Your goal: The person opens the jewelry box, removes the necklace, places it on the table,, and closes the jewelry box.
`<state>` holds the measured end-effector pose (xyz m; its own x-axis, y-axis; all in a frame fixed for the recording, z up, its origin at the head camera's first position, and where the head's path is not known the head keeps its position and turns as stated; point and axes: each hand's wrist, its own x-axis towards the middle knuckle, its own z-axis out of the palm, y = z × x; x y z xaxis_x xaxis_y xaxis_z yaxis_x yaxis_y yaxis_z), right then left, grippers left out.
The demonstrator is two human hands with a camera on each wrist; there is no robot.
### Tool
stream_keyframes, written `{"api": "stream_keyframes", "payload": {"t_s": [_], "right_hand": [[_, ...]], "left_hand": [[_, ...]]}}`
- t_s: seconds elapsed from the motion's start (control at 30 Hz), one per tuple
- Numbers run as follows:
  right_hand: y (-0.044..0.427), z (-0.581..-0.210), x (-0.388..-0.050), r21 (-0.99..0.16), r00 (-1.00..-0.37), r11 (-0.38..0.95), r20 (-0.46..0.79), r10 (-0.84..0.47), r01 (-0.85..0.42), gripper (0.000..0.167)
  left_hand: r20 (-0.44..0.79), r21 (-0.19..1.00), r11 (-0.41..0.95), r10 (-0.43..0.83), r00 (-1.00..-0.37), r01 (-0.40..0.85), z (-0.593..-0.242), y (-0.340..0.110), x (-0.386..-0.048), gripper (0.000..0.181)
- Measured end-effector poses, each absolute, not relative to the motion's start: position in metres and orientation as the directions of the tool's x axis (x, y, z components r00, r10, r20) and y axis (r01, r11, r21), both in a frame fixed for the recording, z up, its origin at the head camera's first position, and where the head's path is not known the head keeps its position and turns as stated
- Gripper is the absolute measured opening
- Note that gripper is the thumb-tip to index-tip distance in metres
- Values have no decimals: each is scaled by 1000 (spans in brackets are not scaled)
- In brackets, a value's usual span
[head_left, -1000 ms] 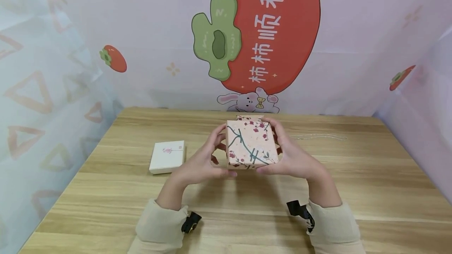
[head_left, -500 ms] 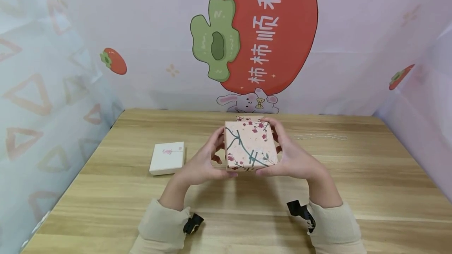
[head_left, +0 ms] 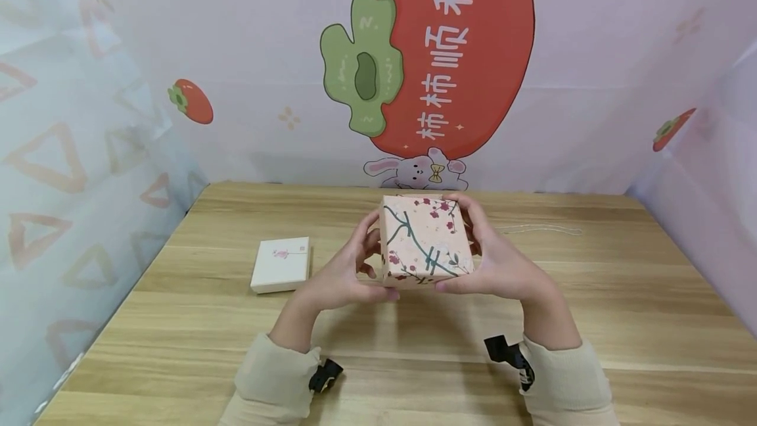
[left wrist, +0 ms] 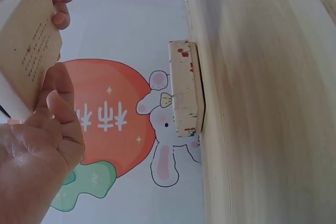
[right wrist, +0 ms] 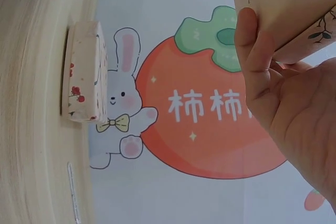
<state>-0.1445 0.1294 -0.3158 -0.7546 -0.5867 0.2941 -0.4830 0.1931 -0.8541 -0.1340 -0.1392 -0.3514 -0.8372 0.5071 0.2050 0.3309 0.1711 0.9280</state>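
Both hands hold up a square pale-pink gift box [head_left: 427,238] with red blossoms and dark branches on its lid, above the table and slightly tilted. The left hand [head_left: 340,278] grips its left side, thumb at the near edge and fingers underneath. On the other side, the right hand [head_left: 503,268] grips it in the same way. Small printed text shows on the box's plain underside [left wrist: 32,51] in the left wrist view. A second blossom-patterned box [left wrist: 184,87] stands on the table by the back wall; in the head view the held box covers nearly all of it.
A flat white box [head_left: 280,264] with a small pink drawing lies left of the hands. At the back right, a thin silvery chain [head_left: 544,227] lies on the wooden table [head_left: 627,294]. Printed cloth [head_left: 266,71] closes off the back and sides.
Both hands have shifted the held box slightly right and away, and it now hides nearly all of the box behind. The white box and chain stay in place.
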Motion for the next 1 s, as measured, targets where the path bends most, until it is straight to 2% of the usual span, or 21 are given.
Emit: {"api": "stream_keyframes", "payload": {"t_s": [0.3, 0.5, 0.73, 0.9, 1.0], "right_hand": [[134, -311, -143, -882, -730, 86, 326, -601, -464, 110], [147, -310, -142, -892, -750, 56, 343, -565, -450, 106], [163, -309, -142, -911, -762, -37, 366, -535, -411, 103], [184, -307, -138, -894, -766, 5, 381, -518, -448, 103], [200, -307, -135, -879, -778, 73, 376, -504, -472, 104]], "left_hand": [[267, 934, 65, 528, -806, 352, -350, -142, -133, 108], [308, 928, 11, 536, -786, 371, -349, -145, -133, 105], [342, 915, 3, 523, -781, 403, -345, -150, -136, 109], [339, 916, 6, 520, -784, 401, -339, -153, -141, 109], [336, 915, 24, 512, -791, 404, -337, -155, -143, 110]]}}
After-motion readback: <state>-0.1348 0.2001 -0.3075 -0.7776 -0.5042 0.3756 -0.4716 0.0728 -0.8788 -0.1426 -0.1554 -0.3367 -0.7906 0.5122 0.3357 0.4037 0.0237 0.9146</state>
